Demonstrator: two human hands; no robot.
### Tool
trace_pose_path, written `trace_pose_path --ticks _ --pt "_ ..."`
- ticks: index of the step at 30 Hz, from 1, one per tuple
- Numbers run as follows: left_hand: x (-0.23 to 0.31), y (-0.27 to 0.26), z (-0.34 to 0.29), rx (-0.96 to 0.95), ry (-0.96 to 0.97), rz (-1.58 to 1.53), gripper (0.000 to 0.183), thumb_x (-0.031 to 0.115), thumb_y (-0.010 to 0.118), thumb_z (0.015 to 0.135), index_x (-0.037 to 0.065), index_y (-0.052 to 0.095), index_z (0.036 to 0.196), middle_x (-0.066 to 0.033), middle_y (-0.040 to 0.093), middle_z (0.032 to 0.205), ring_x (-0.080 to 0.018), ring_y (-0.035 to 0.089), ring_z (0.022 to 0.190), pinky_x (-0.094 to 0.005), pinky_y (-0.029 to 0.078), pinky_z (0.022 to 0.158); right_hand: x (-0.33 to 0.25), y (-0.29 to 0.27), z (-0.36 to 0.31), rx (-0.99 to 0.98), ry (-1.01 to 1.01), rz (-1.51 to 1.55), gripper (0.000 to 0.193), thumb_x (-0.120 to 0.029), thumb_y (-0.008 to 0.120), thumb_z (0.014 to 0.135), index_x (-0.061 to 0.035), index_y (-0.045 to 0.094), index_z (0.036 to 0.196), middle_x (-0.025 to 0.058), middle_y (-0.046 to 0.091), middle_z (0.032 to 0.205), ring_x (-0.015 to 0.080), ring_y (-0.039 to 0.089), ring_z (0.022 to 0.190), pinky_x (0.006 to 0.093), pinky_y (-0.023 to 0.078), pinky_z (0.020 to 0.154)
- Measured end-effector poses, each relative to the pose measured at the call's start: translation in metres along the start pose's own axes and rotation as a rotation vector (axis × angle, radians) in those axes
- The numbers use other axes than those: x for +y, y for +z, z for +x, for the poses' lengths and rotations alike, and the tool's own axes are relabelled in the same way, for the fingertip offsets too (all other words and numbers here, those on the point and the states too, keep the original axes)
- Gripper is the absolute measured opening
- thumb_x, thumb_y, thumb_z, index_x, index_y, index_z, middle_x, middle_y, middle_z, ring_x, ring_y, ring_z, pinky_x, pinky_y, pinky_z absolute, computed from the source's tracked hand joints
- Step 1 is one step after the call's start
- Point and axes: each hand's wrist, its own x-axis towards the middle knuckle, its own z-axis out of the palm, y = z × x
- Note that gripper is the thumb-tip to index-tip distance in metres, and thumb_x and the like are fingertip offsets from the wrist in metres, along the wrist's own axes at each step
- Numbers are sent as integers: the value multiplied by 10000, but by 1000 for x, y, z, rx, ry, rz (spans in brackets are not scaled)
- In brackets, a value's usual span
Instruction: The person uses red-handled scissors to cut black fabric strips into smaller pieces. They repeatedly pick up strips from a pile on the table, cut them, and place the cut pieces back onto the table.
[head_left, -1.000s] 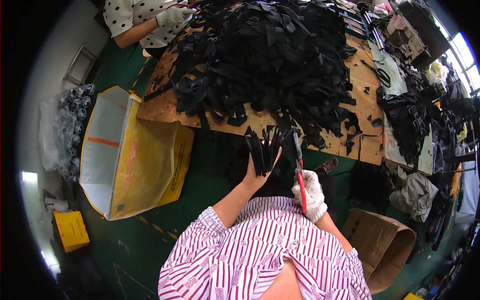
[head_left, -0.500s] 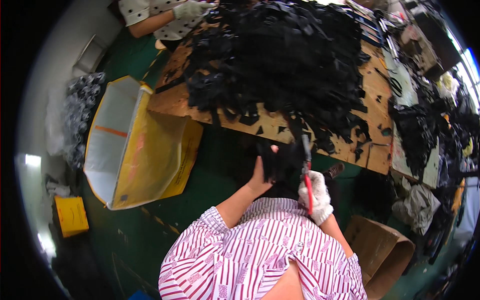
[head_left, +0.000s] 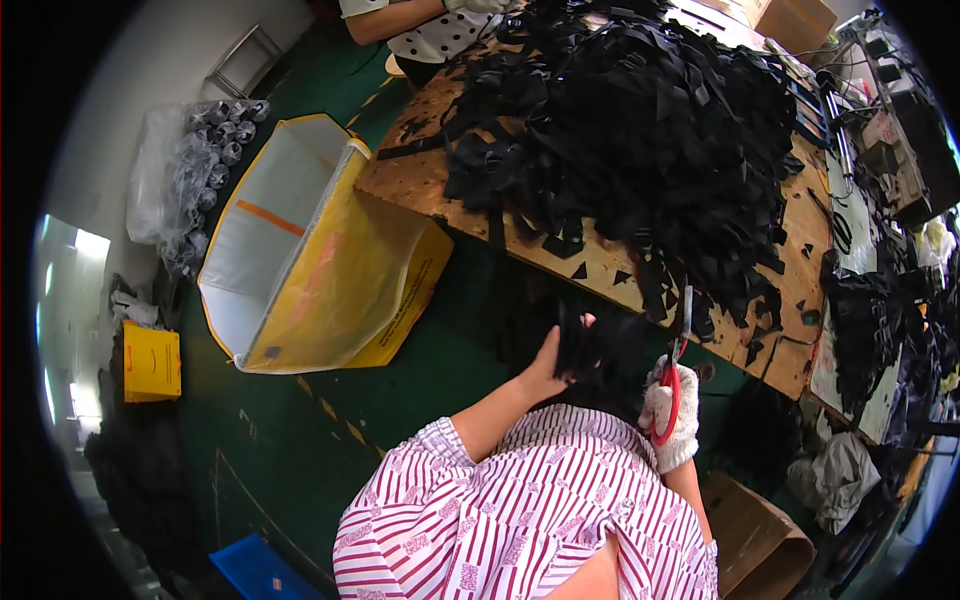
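Observation:
My left hand (head_left: 543, 372), bare, is closed around a bundle of black fabric strips (head_left: 573, 345) held just off the near edge of the table. The strips' lower ends blend into the dark area below. In my right hand (head_left: 676, 418), which wears a white knit glove, is a pair of red-handled scissors (head_left: 672, 402). Their metal blades point up toward the table edge, to the right of the bundle and apart from it. Beyond both hands, a large heap of black strips (head_left: 640, 130) covers much of the wooden table (head_left: 415, 190).
A yellow bin with a white inside (head_left: 330, 270) stands left of the table. An open cardboard box (head_left: 760, 530) sits low on the right near crumpled grey plastic (head_left: 838, 480). Across the table's far left corner, a person in a dotted top (head_left: 440, 38) has gloved hands by the heap.
The whole view has swung left, so the table and bin appear farther right. My right hand has turned the scissors more upright. The left hand still grips the strips.

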Motion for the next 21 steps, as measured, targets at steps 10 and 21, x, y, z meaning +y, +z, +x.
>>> trace_pose_path --ticks 10,21 --pt "141 -2 1 304 200 339 138 132 584 863 48 572 972 -25 588 821 -148 588 841 -317 446 885 12 -4 4 56 -23 205 80 -38 457 669 -43 466 748 39 434 587 131 348 338 226 265 308" --pt "150 -43 106 201 339 1933 315 -43 506 787 -16 525 1101 -189 501 1150 -366 558 1015 -390 485 846 13 4 -1 75 -20 137 28 -40 433 654 -49 442 679 27 407 529 136 326 307 238 250 299"
